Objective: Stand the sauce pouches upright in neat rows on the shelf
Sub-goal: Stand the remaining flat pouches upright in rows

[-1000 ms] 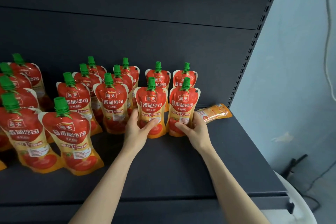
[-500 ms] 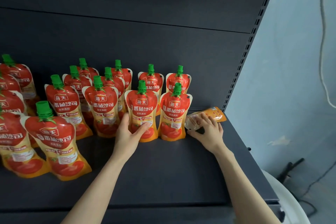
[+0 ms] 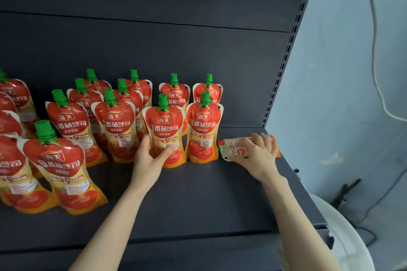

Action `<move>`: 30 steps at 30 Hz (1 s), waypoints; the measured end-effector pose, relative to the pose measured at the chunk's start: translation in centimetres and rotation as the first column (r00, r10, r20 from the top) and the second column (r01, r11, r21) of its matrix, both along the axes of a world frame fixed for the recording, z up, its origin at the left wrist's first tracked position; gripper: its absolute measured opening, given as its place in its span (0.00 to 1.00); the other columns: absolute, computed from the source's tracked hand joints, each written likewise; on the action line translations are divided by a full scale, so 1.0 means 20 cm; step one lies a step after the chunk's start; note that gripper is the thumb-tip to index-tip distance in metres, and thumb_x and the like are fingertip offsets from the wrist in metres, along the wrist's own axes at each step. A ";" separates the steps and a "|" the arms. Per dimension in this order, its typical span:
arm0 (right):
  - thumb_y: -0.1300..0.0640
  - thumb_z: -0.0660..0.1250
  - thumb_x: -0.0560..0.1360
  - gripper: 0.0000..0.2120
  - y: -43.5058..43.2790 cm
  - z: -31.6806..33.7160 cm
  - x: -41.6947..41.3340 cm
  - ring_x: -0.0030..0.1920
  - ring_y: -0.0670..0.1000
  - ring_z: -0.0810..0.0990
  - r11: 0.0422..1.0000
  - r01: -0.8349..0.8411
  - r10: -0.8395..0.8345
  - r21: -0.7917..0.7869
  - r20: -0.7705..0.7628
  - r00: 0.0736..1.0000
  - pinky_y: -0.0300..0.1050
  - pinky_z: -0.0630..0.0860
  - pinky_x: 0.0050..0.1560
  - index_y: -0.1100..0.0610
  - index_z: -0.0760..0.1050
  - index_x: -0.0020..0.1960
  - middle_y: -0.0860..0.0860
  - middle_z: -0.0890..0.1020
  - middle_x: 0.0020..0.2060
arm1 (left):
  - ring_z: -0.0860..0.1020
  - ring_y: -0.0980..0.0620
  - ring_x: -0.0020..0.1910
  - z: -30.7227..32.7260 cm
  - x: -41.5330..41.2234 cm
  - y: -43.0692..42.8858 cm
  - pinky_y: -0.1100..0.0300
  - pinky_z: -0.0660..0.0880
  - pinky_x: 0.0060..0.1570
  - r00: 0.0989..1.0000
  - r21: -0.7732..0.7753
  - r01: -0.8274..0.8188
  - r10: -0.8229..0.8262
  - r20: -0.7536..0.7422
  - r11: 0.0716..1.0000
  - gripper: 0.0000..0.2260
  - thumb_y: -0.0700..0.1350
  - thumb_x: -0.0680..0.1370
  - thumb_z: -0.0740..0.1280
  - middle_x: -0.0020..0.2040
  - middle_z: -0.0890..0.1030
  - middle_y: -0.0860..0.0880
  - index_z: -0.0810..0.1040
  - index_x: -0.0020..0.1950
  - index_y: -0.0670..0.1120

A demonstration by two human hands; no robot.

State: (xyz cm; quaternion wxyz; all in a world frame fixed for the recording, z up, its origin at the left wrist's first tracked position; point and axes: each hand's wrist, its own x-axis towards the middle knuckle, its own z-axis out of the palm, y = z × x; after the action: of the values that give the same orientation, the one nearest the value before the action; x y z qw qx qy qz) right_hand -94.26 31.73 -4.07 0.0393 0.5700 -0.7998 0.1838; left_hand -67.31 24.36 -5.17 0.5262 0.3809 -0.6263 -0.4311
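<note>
Several red and orange sauce pouches with green caps stand upright in rows on the dark shelf (image 3: 198,200). My left hand (image 3: 149,160) grips the lower part of one standing pouch (image 3: 164,125) in the front row, thumb on its front. To its right stands another front pouch (image 3: 203,130). At the shelf's right end one pouch (image 3: 233,148) lies flat on its back, cap pointing left. My right hand (image 3: 259,154) lies over it with fingers curled around its body.
The shelf's dark back panel (image 3: 154,50) and slotted upright post (image 3: 284,66) close in the rear and right. A pale blue wall (image 3: 352,94) with hanging cable lies beyond. A white round object (image 3: 343,237) sits below the shelf's right corner.
My right hand left the standing front pouch and moved right onto the lying pouch, closing around it. My left hand kept its hold. The camera view shifted right.
</note>
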 end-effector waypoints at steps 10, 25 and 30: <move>0.23 0.58 0.62 0.39 0.11 0.04 -0.01 0.55 0.58 0.71 0.976 0.169 -0.145 0.139 -0.168 0.975 0.51 0.64 0.55 0.55 0.76 0.54 0.55 0.74 0.52 | 0.77 0.59 0.58 0.00 0.00 0.01 0.58 0.74 0.56 1.000 0.008 0.007 -0.007 -0.011 1.000 0.22 0.49 0.70 0.73 0.58 0.79 0.58 0.71 0.62 0.56; 0.49 0.77 0.64 0.20 0.28 0.13 0.27 0.37 0.38 0.80 0.776 0.371 0.208 -0.510 0.762 0.613 0.30 0.73 0.33 0.49 0.67 0.46 0.43 0.79 0.39 | 0.79 0.60 0.53 0.02 -0.02 0.24 0.69 0.77 0.45 0.996 0.022 0.068 -0.067 -0.053 0.997 0.20 0.53 0.65 0.73 0.51 0.82 0.58 0.76 0.56 0.56; 0.55 0.73 0.70 0.18 0.25 0.08 0.44 0.42 0.36 0.80 0.758 0.235 0.395 -0.608 0.715 0.577 0.29 0.75 0.38 0.47 0.65 0.51 0.41 0.80 0.41 | 0.79 0.60 0.54 0.02 -0.02 0.30 0.68 0.76 0.47 0.996 0.015 0.078 -0.077 -0.034 0.997 0.20 0.55 0.66 0.72 0.51 0.82 0.58 0.76 0.57 0.56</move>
State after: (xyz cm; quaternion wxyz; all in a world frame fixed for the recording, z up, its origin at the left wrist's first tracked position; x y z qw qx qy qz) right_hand -85.49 36.80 -2.46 -0.1464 0.4080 -0.5815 0.6885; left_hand -67.72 30.43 -4.69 0.5162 0.3534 -0.6283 -0.4624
